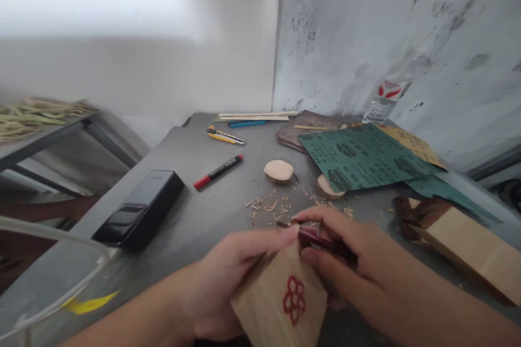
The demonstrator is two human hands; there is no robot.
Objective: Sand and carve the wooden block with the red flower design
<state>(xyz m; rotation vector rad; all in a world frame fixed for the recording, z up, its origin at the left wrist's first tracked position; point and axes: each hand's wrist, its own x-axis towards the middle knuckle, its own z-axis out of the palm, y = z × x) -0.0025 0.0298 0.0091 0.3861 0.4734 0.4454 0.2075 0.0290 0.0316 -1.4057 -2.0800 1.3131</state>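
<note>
My left hand (232,282) grips a pale wooden block (271,309) with a red flower shape (294,300) on its face. The block's lower edge runs out of the picture. My right hand (350,260) holds a small dark-red-handled tool (317,238) against the block's top. The fingers hide its tip, so I cannot tell what kind of blade it has. Wood shavings (268,209) lie on the table just beyond my hands.
On the grey table (175,157) lie two wooden discs (279,171), a red marker (217,172), a yellow utility knife (226,137), a black device (138,209), green sandpaper (358,157) and a second wooden block (472,249). A plastic bottle (386,100) stands by the wall.
</note>
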